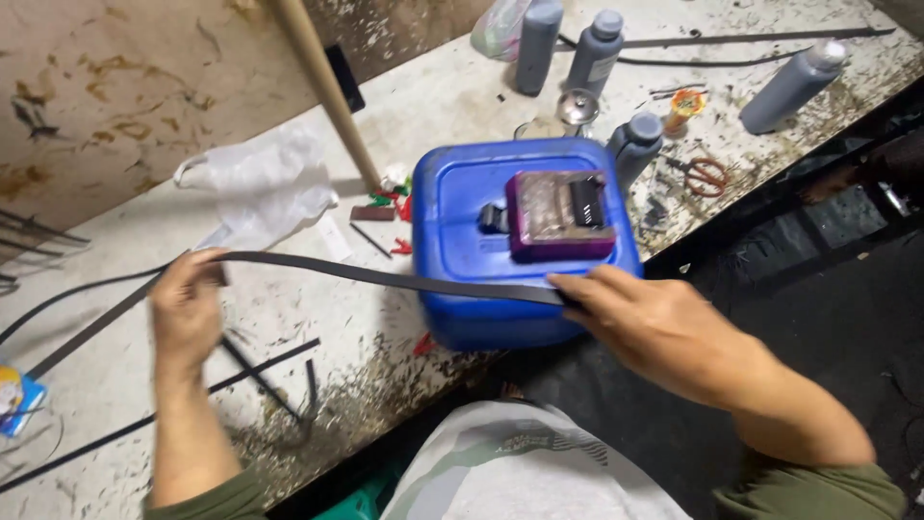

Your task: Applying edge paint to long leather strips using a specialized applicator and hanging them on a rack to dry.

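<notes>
A long dark strap (385,277) stretches between my two hands above a stained white workbench (443,96). My left hand (185,310) pinches the strap at its left part, where it bends back toward the bench's left end. My right hand (645,323) grips the strap's right end against the front of a blue plastic canister (462,260) lying on its side. On top of the canister sits a purple-stained block (558,214) with a black piece on it.
Several grey bottles (597,50) stand at the back, with scissors (705,175) and a small orange cup (686,104) nearby. A white plastic bag (260,183), a wooden pole (322,87) and loose dark strips (260,371) lie on the bench. Dark floor at right.
</notes>
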